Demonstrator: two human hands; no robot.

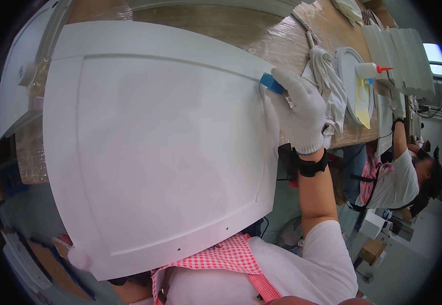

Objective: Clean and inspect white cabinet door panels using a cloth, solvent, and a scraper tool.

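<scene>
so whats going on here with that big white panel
A person in white work gloves is working on a large white cabinet door panel that leans from the wrapped workbench toward their apron. Their right hand presses a small blue block against the panel's right edge. The left hand shows only as a bit of glove at the panel's lower left corner. A glue bottle with a red tip and a white cloth lie on the bench. Another person works nearby.

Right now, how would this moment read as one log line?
right hand: presses small blue block on large white wooden panel | left hand: panel's lower left corner
</scene>
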